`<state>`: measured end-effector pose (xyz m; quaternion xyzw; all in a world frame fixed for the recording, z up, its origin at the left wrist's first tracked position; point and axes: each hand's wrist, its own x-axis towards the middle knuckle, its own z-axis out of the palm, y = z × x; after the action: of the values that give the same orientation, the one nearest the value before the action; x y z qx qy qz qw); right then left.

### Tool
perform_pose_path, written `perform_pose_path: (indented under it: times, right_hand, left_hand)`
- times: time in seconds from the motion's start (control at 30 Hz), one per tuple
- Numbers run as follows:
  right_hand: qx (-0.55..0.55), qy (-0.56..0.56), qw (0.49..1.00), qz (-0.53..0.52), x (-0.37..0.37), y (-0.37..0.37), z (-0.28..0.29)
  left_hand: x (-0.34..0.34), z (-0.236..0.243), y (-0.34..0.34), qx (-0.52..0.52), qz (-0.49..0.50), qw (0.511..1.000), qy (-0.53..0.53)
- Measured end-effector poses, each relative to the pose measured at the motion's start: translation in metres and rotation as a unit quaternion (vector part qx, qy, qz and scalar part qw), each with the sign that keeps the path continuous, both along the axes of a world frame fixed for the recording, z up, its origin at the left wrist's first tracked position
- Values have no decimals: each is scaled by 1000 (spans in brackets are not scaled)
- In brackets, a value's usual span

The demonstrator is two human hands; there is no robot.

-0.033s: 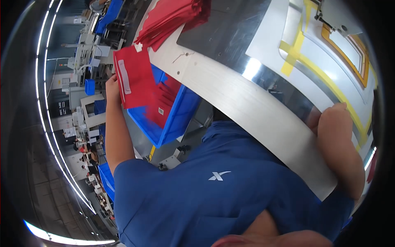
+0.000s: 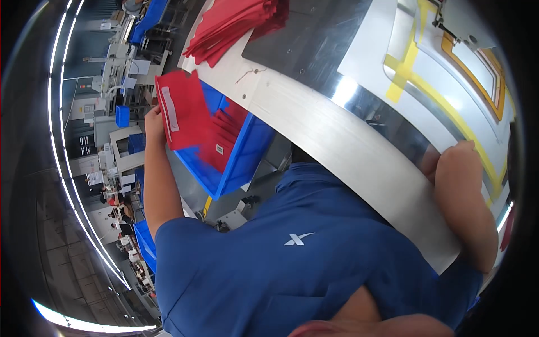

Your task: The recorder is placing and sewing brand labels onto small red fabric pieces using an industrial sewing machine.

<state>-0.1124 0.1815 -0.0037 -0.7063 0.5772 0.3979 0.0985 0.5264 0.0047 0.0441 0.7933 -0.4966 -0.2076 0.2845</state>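
Note:
My left hand (image 2: 154, 124) is closed on the edge of a red fabric piece (image 2: 191, 109) that carries a pale, rounded strip along its left side. The piece hangs over a blue plastic bin (image 2: 227, 182), where more red fabric pieces (image 2: 216, 143) lie, one with a small white label. At the right, my right hand (image 2: 457, 163) is bent down on the shiny worktable next to yellow tape; its fingers are mostly hidden.
A pile of red fabric pieces (image 2: 233, 28) lies on the table's far left part. The pale table edge (image 2: 314, 121) curves in front of me. Yellow tape (image 2: 404, 70) and an orange-yellow frame (image 2: 477, 73) are at the right. Workbenches (image 2: 120, 90) stand farther left.
The red fabric piece in my left hand has dropped slightly at its upper edge and folded a little. My right hand has hardly moved.

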Motion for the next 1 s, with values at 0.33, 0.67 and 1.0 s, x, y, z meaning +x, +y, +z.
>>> perform_pose_path:
  times: [0.33, 0.67, 1.0]
  right_hand:
    - [-52, -51, 995, 65, 1, 0, 6]
    - [-50, -24, 997, -47, 19, -12, 11]
    - [-233, -315, 893, -224, -53, 14, 35]
  left_hand:
    - [103, -123, 45, 184, 149, 968, -80]
    - [-86, -67, -128, -88, -161, 973, -137]
    - [-462, -58, -54, -159, -757, 631, -59]
